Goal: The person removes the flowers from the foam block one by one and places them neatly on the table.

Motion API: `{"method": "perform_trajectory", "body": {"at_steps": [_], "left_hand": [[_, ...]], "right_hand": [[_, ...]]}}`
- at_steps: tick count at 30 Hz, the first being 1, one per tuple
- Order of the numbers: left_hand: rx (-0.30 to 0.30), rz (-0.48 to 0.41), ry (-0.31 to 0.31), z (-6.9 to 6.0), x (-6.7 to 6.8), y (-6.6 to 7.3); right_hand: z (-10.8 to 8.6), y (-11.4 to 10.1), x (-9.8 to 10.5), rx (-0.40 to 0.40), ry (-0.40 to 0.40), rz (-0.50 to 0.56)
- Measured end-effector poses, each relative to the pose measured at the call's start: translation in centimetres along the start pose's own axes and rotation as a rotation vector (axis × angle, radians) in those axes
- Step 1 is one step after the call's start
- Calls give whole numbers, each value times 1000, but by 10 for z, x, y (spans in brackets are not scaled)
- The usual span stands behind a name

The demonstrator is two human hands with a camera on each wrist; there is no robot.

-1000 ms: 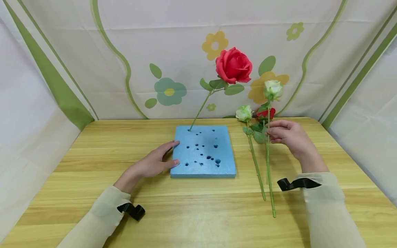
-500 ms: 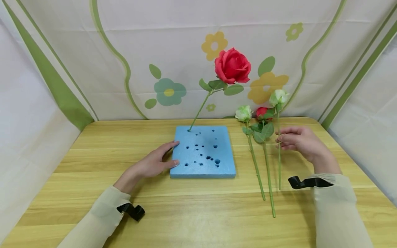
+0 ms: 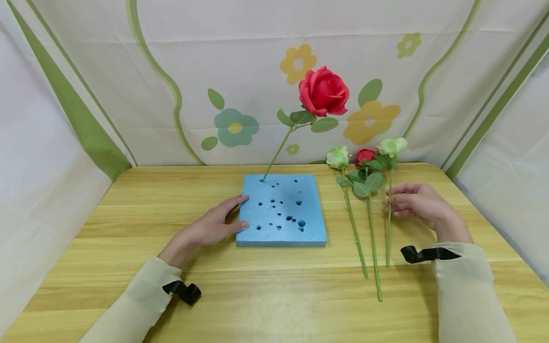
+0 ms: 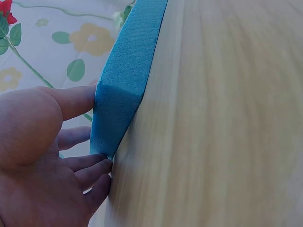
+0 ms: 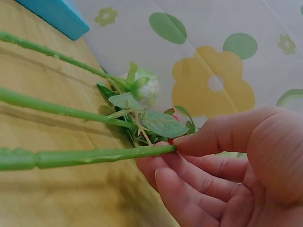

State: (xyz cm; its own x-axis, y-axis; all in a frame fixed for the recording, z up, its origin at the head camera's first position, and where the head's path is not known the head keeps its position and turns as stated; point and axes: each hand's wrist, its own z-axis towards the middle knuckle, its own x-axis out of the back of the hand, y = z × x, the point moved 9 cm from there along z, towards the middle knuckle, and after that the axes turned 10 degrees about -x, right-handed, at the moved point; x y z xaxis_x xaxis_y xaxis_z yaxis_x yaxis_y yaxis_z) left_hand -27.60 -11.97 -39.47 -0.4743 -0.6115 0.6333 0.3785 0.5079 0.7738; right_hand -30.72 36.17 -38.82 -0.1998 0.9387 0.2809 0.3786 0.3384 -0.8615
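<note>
My right hand [image 3: 415, 204] pinches the stem of a pale green-white rose [image 3: 392, 146] between thumb and fingertips, low over the table's right side. Left of it lie a red rose [image 3: 366, 156] with green leaves and another pale green-white rose [image 3: 338, 157], stems toward me. A blue foam block [image 3: 283, 236] full of holes lies flat in the middle. Stuck in its back-left hole, a large red rose [image 3: 324, 91] leans right. My left hand [image 3: 209, 225] rests against the block's left edge, thumb and fingers spread; the left wrist view shows them touching the foam [image 4: 125, 71].
The wooden table [image 3: 257, 295] carries everything. Behind it hangs a white cloth [image 3: 240, 57] printed with flowers and leaves, and more cloth stands at both sides. A black strap-like piece sits on each sleeve cuff.
My right hand has moved right with the pale green-white rose, away from the red one, then lowered it, its bloom tipping right. My left hand and the block stay put.
</note>
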Motion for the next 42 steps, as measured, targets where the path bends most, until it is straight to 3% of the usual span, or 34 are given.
{"method": "perform_trajectory", "body": {"at_steps": [9,24,30,42], "left_hand": [[1,5,-1,0,1,0],[-3,4,0,1,1,1],[-4,-4,-3,1,0,1],[-3,-8,-1,0,0,0]], "right_hand": [[3,9,1,-66,29,-172],[5,11,9,-88,108,-198],[1,-6,6,-10,186,-202],[-14,-69,-35,201,243,-216]]}}
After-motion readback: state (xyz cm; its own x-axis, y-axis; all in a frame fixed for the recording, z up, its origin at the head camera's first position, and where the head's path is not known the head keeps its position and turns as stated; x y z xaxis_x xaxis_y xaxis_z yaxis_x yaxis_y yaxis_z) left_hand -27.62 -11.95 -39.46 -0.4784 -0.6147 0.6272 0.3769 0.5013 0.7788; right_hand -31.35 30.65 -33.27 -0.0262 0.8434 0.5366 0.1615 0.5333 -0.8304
